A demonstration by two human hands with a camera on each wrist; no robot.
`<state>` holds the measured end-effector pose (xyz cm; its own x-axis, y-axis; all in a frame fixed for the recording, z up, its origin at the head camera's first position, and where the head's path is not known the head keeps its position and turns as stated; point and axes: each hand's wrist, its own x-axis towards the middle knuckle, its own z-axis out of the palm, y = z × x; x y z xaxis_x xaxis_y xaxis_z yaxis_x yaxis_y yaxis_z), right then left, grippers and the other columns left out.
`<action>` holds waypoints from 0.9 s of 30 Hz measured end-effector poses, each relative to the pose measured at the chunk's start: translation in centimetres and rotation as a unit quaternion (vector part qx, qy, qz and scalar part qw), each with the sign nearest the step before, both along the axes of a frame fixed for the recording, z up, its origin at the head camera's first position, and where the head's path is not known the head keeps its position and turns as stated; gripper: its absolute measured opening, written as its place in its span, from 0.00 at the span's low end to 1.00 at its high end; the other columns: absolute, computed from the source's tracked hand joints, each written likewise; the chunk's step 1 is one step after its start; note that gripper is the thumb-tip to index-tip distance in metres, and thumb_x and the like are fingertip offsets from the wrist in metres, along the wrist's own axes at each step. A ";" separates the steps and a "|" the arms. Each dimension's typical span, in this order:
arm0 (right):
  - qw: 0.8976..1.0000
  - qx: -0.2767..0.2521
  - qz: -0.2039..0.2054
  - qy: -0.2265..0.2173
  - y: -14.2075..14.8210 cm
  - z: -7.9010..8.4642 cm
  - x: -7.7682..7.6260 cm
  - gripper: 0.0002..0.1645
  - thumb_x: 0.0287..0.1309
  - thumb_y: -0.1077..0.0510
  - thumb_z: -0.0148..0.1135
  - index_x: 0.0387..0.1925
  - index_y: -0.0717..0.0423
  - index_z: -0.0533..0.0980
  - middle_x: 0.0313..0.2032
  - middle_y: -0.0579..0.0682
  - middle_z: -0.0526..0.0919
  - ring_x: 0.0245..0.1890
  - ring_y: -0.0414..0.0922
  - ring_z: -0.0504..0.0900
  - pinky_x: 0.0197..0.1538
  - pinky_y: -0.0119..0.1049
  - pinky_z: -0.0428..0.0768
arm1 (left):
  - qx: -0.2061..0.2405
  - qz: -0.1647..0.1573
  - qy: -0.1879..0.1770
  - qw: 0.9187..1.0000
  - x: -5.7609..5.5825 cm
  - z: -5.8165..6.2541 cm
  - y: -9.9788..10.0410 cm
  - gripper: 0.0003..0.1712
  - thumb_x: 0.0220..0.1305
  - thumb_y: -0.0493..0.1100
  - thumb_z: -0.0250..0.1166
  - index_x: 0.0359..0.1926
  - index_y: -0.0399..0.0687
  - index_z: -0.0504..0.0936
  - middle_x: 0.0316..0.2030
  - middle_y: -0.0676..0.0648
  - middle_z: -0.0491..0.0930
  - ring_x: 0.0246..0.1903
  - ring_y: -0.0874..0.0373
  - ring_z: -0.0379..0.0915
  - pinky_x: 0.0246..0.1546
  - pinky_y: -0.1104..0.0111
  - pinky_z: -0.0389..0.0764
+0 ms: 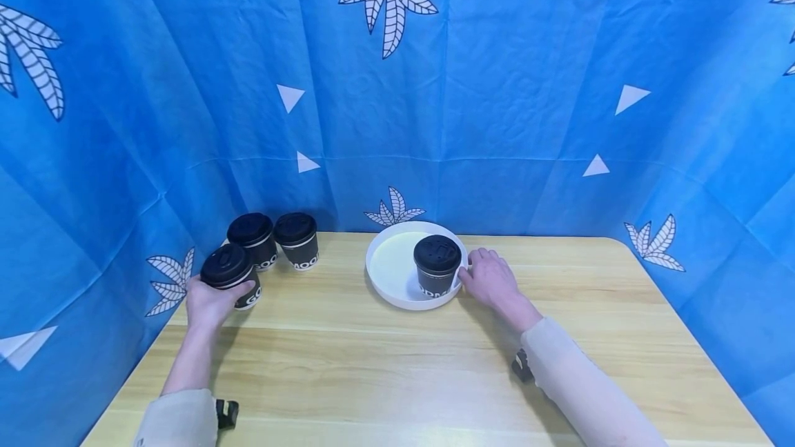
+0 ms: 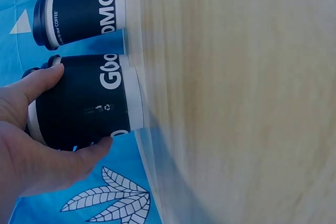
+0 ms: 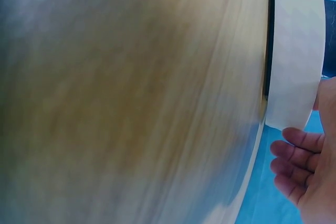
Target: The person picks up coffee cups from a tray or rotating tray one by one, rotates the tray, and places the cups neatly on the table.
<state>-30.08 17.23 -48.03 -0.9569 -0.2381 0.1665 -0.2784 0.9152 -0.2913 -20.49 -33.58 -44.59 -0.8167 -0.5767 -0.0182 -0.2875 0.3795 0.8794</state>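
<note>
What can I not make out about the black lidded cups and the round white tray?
Left wrist view: the gripped cup has its lid partly hidden by the left hand.
Right wrist view: the tray hides the base of its cup, cut off by the frame edge.
Head view: the gripped cup partly hides the rear-left cup.

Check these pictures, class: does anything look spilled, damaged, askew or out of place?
I see no spill or damage. The one mild oddity is the black cup on the white tray: it sits off-centre, toward the right, leaving the tray's left side bare. Its lid looks seated.
</note>
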 end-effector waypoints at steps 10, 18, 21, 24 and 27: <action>1.000 -0.002 0.003 0.005 0.1 0.0 0.1 0.22 0.71 0.47 0.55 0.48 0.63 0.75 0.43 0.56 0.77 0.45 0.54 0.73 0.51 0.51 0.77 | 0.027 0.026 0.036 0.999 0.5 0.5 0.8 0.68 0.53 0.43 0.80 0.78 0.30 0.40 0.75 0.24 0.51 0.74 0.32 0.52 0.78 0.47 0.53; 1.000 -0.001 0.003 0.001 0.1 -0.1 0.0 0.23 0.72 0.46 0.55 0.50 0.64 0.75 0.46 0.57 0.78 0.47 0.55 0.74 0.54 0.52 0.77 | -0.012 0.054 0.073 0.996 1.1 1.9 2.5 0.70 0.56 0.50 0.79 0.81 0.39 0.38 0.80 0.32 0.43 0.77 0.34 0.45 0.79 0.45 0.50; 1.000 -0.002 0.003 0.002 0.1 -0.1 0.0 0.23 0.72 0.46 0.55 0.49 0.63 0.75 0.45 0.57 0.78 0.46 0.55 0.74 0.53 0.52 0.77 | -0.033 0.066 0.096 0.993 1.2 2.4 3.4 0.66 0.58 0.51 0.77 0.82 0.42 0.40 0.79 0.34 0.46 0.76 0.36 0.46 0.77 0.41 0.54; 1.000 -0.004 0.002 0.002 0.0 -0.1 0.0 0.22 0.71 0.46 0.55 0.49 0.63 0.75 0.44 0.57 0.78 0.46 0.55 0.74 0.53 0.52 0.77 | -0.049 0.073 0.137 0.987 1.1 2.6 4.6 0.58 0.62 0.50 0.73 0.81 0.45 0.45 0.78 0.35 0.50 0.76 0.38 0.49 0.76 0.42 0.56; 1.000 -0.006 0.001 0.003 0.0 -0.2 -0.1 0.23 0.72 0.46 0.55 0.50 0.63 0.75 0.45 0.57 0.78 0.46 0.55 0.74 0.53 0.52 0.77 | -0.057 0.070 0.183 0.979 0.9 2.8 5.9 0.51 0.65 0.46 0.69 0.80 0.45 0.50 0.76 0.35 0.54 0.74 0.39 0.52 0.76 0.45 0.57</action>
<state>-30.13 17.27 -48.20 -0.9557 -0.2372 0.1742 -0.2809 0.9115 -0.3003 -19.62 -27.69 -41.84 -0.6686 -0.6655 0.3319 -0.0173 0.4601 0.8877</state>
